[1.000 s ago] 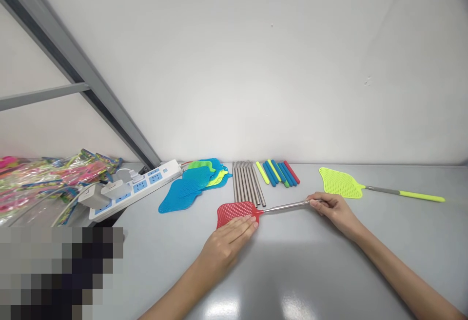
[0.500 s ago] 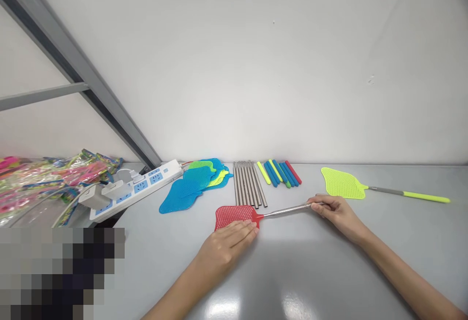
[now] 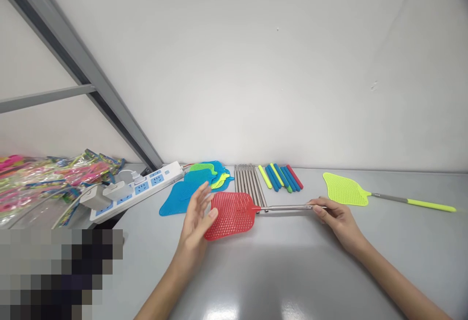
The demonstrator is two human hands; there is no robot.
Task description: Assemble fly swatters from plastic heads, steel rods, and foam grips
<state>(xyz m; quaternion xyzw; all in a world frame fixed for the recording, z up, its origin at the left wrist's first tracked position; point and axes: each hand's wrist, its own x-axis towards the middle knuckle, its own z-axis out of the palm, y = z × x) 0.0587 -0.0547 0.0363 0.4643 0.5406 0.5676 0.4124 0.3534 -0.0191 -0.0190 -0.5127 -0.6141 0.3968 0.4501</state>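
Observation:
A red fly swatter (image 3: 232, 217) with a perforated head and a bare metal rod is held up above the table, its head pointing left. My right hand (image 3: 338, 217) pinches the far end of the rod between thumb and fingers. At the left edge of the head is my left hand (image 3: 197, 217), open, with fingers spread and the thumb overlapping that edge; whether it touches is unclear. Behind lie metal rods (image 3: 248, 181) in a row and several coloured grip sleeves (image 3: 281, 176). Blue swatter heads (image 3: 179, 197) are piled to the left, with green and yellow ones among them.
On the right a yellow-green fly swatter (image 3: 345, 189) with a coloured grip lies on the grey table (image 3: 292, 266). A white power strip (image 3: 137, 188) with plugs sits left, beside plastic-wrapped packages (image 3: 62, 173). A wall and a metal frame (image 3: 91, 78) stand behind.
My left hand has come off the top of the red swatter head and moved left, its fingers spreading. The head has risen off the table; my right hand keeps its pinch on the rod.

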